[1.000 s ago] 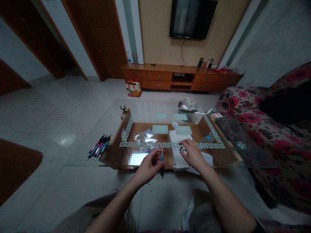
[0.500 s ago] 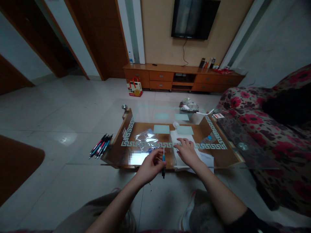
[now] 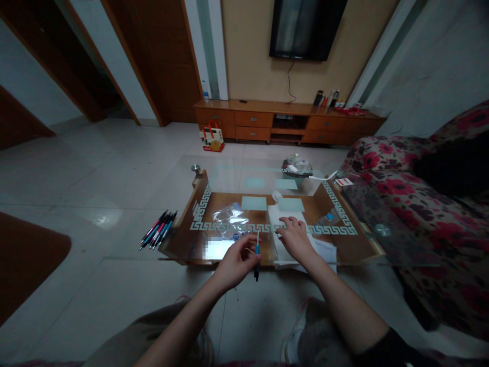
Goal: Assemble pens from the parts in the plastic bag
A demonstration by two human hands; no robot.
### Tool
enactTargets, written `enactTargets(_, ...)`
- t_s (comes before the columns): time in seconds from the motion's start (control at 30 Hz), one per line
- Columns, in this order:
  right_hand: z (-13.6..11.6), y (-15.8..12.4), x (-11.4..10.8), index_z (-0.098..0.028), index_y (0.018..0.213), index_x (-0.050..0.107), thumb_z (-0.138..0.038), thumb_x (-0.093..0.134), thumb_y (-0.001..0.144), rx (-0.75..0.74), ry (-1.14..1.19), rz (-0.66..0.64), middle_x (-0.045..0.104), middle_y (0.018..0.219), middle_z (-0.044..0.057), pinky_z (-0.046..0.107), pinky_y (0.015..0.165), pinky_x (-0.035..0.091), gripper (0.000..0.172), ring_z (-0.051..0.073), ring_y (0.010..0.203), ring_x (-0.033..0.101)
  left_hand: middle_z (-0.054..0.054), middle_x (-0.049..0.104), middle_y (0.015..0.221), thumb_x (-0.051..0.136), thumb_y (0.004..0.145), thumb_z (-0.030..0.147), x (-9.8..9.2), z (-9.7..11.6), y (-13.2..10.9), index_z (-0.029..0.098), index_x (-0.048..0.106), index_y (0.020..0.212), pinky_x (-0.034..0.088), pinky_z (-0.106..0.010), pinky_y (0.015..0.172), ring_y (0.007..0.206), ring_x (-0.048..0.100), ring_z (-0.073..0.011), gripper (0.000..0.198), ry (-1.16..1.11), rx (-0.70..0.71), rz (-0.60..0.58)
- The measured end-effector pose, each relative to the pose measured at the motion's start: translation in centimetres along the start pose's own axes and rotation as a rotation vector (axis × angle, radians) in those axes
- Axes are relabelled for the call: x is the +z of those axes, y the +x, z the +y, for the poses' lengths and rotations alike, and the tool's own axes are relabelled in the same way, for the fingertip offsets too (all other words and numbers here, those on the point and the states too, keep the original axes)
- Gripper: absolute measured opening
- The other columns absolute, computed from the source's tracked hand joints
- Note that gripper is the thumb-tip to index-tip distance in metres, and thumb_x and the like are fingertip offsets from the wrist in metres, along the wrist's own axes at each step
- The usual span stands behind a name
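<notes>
My left hand [image 3: 235,262] is closed around a blue and black pen [image 3: 256,261] held upright over the near edge of the glass-topped table [image 3: 225,179]. My right hand [image 3: 296,238] lies palm down on a white sheet of paper [image 3: 284,232], fingers curled towards some small part that I cannot make out. A crumpled clear plastic bag [image 3: 230,219] lies just left of the paper. A bunch of several red, blue and black pens [image 3: 158,230] rests on the glass at the table's left side.
A flowered sofa [image 3: 420,204] stands close on the right. Beyond the table are a small tray of wrappers [image 3: 296,166], a gift bag [image 3: 211,138] on the tiled floor, a low wooden TV cabinet [image 3: 286,122] and a wall TV [image 3: 305,28].
My right hand has shifted a little to the left on the white paper and its fingers have drawn in. My left hand still holds the pen in the same place.
</notes>
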State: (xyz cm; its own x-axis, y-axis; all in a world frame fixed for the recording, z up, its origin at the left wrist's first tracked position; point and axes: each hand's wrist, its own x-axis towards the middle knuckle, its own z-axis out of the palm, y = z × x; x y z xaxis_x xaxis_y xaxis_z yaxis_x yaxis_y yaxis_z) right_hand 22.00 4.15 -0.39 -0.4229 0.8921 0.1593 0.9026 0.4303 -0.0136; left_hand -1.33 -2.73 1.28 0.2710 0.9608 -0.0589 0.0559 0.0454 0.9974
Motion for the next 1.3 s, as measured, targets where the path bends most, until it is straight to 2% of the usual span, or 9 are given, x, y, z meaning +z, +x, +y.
enactTargets(0.13,-0.4,0.0,-0.8,-0.023,0.090,0.070,-0.017,0.067,0.081,0.014,0.154,0.047,0.060,0.124,0.010,0.049,0.097,0.032,0.010,0.031,0.120,0.044,-0.003,0.058,0.093,0.067,0.081,0.024,-0.1,0.1,0.0,0.020,0.058,0.118,0.047,-0.023,0.065,0.075,0.059,-0.0126,0.039,-0.002,-0.006,0.001)
enactTargets(0.23,-0.8,0.2,-1.5,-0.021,0.082,0.066,-0.022,0.065,0.082,0.076,0.484,0.117,0.066,0.106,0.008,0.041,0.090,0.040,0.002,0.025,0.105,0.055,-0.004,0.060,0.093,0.067,0.080,0.024,-0.1,0.1,0.1,0.019,0.059,0.119,0.045,-0.022,0.062,0.072,0.058,-0.0118,0.040,0.006,-0.015,-0.008)
enactTargets(0.33,-1.3,0.3,-2.0,-0.019,0.077,0.061,-0.029,0.064,0.082,0.186,0.901,0.171,0.069,0.091,0.006,0.033,0.077,0.047,0.011,0.020,0.085,0.063,-0.005,0.061,0.091,0.067,0.081,0.025,-0.1,0.0,0.1,0.018,0.060,0.122,0.043,-0.021,0.058,0.068,0.056,-0.0109,0.042,0.035,-0.014,-0.020)
enactTargets(0.4,-1.5,0.1,-2.3,-0.019,0.077,0.059,-0.034,0.068,0.080,0.267,1.135,0.181,0.070,0.085,0.005,0.032,0.072,0.049,0.018,0.019,0.078,0.064,-0.004,0.062,0.089,0.065,0.082,0.027,-0.1,-0.1,0.1,0.018,0.061,0.124,0.042,-0.021,0.057,0.065,0.055,-0.0106,0.043,0.059,-0.014,-0.038)
enactTargets(0.53,-2.0,-0.3,-2.6,-0.019,0.084,0.060,-0.039,0.077,0.073,0.329,1.437,0.133,0.071,0.084,0.005,0.032,0.075,0.052,0.028,0.019,0.079,0.067,-0.004,0.064,0.082,0.065,0.083,0.031,0.0,-0.4,0.1,0.017,0.065,0.123,0.042,-0.022,0.056,0.065,0.055,-0.0123,0.042,0.134,-0.019,-0.054)
enactTargets(0.63,-2.2,-0.5,-2.8,-0.018,0.093,0.065,-0.043,0.078,0.072,0.341,1.473,0.100,0.072,0.085,0.005,0.033,0.078,0.053,0.035,0.019,0.080,0.067,-0.004,0.065,0.079,0.064,0.084,0.034,0.1,-0.6,0.1,0.018,0.065,0.125,0.040,-0.021,0.052,0.060,0.054,-0.0125,0.044,0.158,-0.040,-0.059)
enactTargets(0.7,-2.2,-0.6,-2.8,-0.018,0.093,0.068,-0.046,0.078,0.072,0.335,1.447,0.096,0.072,0.086,0.006,0.034,0.079,0.054,0.036,0.019,0.081,0.067,-0.004,0.067,0.081,0.063,0.084,0.035,0.1,-0.7,0.1,0.019,0.065,0.126,0.039,-0.021,0.051,0.059,0.054,-0.0122,0.045,0.170,-0.041,-0.055)
enactTargets(1.1,-2.4,-0.6,-3.0,-0.018,0.092,0.070,-0.040,0.076,0.075,0.310,1.405,0.096,0.073,0.089,0.006,0.033,0.079,0.054,0.029,0.019,0.084,0.067,-0.003,0.068,0.084,0.061,0.085,0.032,0.1,-0.5,0.1,0.021,0.066,0.126,0.037,-0.021,0.052,0.060,0.049,-0.0110,0.043,0.234,-0.024,-0.063)
enactTargets(1.3,-2.5,-0.7,-2.9,-0.018,0.092,0.069,-0.039,0.076,0.076,0.309,1.395,0.085,0.072,0.089,0.006,0.032,0.079,0.053,0.028,0.018,0.083,0.066,-0.004,0.070,0.092,0.062,0.085,0.032,0.1,-0.2,0.1,0.022,0.067,0.125,0.039,-0.022,0.054,0.064,0.052,-0.0123,0.041,0.233,-0.006,-0.057)
